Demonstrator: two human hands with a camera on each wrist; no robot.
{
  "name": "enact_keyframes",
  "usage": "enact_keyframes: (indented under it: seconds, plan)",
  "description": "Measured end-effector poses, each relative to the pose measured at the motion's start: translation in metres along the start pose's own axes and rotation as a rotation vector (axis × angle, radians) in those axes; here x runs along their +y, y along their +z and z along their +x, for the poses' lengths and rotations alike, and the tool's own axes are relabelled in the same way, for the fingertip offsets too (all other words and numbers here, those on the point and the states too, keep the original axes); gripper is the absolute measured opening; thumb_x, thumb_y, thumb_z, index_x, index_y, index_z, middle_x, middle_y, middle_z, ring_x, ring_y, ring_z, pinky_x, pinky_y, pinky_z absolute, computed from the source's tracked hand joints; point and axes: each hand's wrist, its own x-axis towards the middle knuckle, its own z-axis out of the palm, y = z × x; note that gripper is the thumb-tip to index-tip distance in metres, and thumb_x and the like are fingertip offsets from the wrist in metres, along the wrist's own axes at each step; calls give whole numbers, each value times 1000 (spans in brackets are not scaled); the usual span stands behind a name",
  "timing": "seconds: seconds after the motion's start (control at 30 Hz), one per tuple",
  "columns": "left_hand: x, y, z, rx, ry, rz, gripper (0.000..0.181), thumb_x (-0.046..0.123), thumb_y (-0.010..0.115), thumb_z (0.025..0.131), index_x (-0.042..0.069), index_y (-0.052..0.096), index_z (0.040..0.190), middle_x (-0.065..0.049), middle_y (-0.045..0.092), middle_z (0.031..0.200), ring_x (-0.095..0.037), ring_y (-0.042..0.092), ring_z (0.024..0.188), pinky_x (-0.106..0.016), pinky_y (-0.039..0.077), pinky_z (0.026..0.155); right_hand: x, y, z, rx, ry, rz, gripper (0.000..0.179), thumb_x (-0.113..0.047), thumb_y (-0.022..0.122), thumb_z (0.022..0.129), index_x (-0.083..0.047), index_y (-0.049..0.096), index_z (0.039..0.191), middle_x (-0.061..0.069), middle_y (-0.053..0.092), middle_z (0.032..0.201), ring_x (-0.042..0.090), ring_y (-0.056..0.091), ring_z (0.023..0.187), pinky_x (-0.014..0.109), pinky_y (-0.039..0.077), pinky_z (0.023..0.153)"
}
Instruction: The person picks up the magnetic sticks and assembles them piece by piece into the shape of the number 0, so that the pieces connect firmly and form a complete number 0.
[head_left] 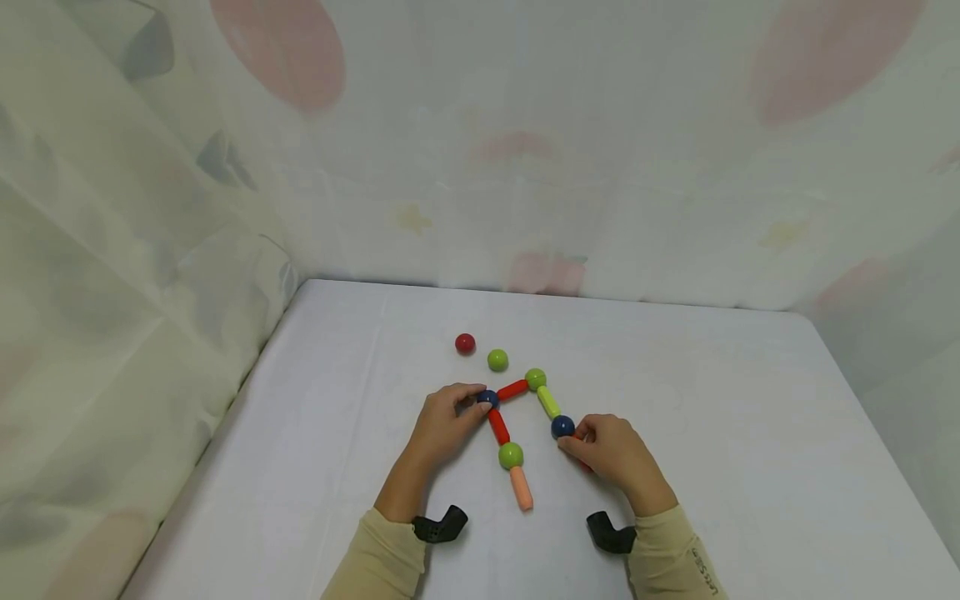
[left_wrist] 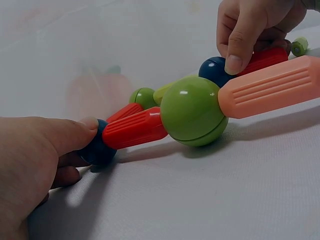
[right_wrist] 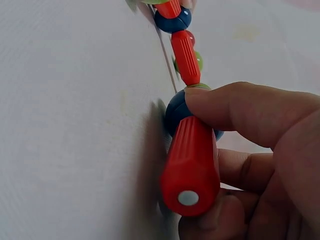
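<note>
A bent chain of magnetic balls and rods lies on the white table. My left hand (head_left: 447, 419) pinches a dark blue ball (head_left: 488, 398), where two red rods (head_left: 513, 390) meet. One red rod runs toward me to a green ball (head_left: 511, 455) with a peach rod (head_left: 522, 490) on its near side. The other reaches a green ball (head_left: 536, 379), then a yellow-green rod (head_left: 549, 402) and a second blue ball (head_left: 562, 427). My right hand (head_left: 611, 450) holds this second ball, thumb on it, fingers round a red rod (right_wrist: 190, 165) whose free end shows a silver disc.
Behind the chain lie a loose red ball (head_left: 465, 343) and a loose green ball (head_left: 497, 360). Patterned cloth (head_left: 465, 200) hangs along the table's back and left edges. Each wrist carries a black camera mount (head_left: 442, 525).
</note>
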Motion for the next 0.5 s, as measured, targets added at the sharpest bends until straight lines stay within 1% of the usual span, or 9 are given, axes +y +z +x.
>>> enact_keyframes:
  seconds: [0.37,0.5]
  plan:
    - [-1,1,0,2,0,0,32,33,68,93,24,69,124,7,67,112,-12,58,103,-38,51,95,0,-3,-1,-17,22,56,22,-32,74,84,-12,68,78,0,54,61,15,49,58,27,37,53]
    - [-1,0,1,1,-1,3,33,33,68,93,24,69,124,7,68,113,-12,59,104,-39,51,96,-1,-4,-1,-23,22,64,22,-32,73,84,-11,69,80,-1,54,61,15,49,59,27,38,53]
